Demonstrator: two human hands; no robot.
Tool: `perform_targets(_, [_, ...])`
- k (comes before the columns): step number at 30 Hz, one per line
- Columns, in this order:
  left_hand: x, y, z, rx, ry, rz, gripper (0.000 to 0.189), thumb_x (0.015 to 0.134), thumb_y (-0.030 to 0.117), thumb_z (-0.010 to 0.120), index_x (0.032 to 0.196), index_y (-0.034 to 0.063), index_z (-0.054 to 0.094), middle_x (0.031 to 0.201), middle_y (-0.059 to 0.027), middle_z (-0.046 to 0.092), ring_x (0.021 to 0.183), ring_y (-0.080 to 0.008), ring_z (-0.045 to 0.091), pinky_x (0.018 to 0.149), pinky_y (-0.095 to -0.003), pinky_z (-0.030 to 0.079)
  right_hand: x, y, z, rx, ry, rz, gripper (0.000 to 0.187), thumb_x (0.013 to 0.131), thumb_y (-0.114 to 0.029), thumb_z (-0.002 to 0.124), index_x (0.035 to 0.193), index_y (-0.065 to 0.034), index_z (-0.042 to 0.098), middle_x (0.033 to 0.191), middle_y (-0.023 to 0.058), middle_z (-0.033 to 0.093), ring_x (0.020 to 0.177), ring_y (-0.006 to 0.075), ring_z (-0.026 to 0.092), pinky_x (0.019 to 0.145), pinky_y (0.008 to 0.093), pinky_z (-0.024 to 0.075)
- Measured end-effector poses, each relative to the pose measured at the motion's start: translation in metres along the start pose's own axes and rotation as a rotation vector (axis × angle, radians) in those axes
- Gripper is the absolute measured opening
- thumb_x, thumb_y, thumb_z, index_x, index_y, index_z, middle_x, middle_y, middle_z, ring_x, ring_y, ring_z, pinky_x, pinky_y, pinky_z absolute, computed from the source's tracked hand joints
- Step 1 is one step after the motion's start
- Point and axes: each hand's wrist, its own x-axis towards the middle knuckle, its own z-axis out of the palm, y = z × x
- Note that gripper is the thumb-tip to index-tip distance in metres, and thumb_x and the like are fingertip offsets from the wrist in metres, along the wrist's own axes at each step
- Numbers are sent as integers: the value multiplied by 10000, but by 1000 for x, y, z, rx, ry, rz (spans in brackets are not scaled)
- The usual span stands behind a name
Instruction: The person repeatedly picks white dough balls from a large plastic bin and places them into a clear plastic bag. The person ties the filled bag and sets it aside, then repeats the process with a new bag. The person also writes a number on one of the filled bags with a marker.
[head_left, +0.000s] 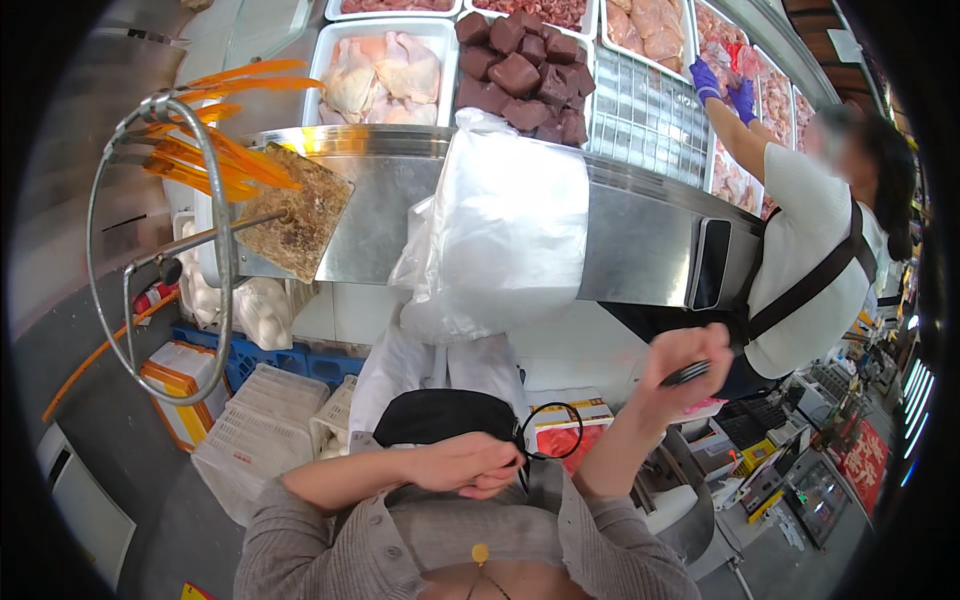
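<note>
My left hand (469, 465) is curled in front of my chest, its fingers at a thin black cable (555, 454) beside a black bag (450, 416). My right hand (690, 367), raised and somewhat blurred, is closed around a small dark object (685, 373) whose kind I cannot tell. Beyond the bag, a stack of clear plastic bags (510, 232) hangs over the steel counter edge (637, 247). White trays behind it hold dark red blocks (517, 71), perhaps congealed blood, and raw chicken leg quarters (386, 75). A smartphone (709, 262) lies on the counter's right part.
A person (817, 225) in purple gloves handles meat in trays at the right. A metal ring stand (225, 247) with orange strips rises at the left. Plastic crates (262, 427) and a foam box (180, 390) stand on the floor below; an open box (570, 427) sits under the counter.
</note>
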Motion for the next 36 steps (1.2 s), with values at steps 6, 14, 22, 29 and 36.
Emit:
perform_targets(6, [-22, 29, -60, 1447, 828, 341, 189, 808, 168, 674, 846, 41, 539, 1021, -131, 608, 977, -331, 558, 828, -438, 439, 4, 82, -32, -1065, -313, -279, 338, 993, -301, 532, 1069, 27, 551, 962, 157, 712, 778, 215, 667, 749, 316, 502])
perform_targets(14, [4, 21, -129, 1880, 1029, 358, 469, 555, 247, 883, 789, 69, 519, 1407, -207, 478, 1296, -389, 440, 1041, -483, 395, 18, 141, -44, -1716, -85, -566, 430, 795, -160, 758, 1081, -13, 472, 1342, 310, 499, 1154, 410, 509, 955, 463, 399])
perform_targets(22, [20, 2, -111, 1419, 1113, 625, 564, 567, 285, 916, 868, 59, 496, 1446, -236, 330, 1339, -411, 340, 1024, -454, 393, 1, 127, -36, -1406, 134, -148, 516, 737, -177, 843, 1018, -51, 428, 1016, 87, 535, 932, 175, 498, 857, 303, 404])
perform_targets(29, [6, -2, -57, 1440, 997, 763, 723, 595, 438, 895, 1058, 51, 497, 1432, -269, 256, 1354, -463, 256, 1074, -509, 337, 8, 65, 6, -825, 167, -96, 410, 793, -1, 753, 867, -123, 368, 859, -33, 421, 793, 75, 424, 731, 224, 388])
perform_targets(36, [7, 53, -19, 1606, 861, 1195, 100, 863, 37, 470, 801, 78, 403, 1184, -168, 665, 1146, -394, 603, 1150, -559, 234, 9, 0, 68, -387, 293, 140, 411, 970, -182, 554, 1356, -94, 445, 1227, 155, 584, 1046, 283, 636, 851, 411, 565])
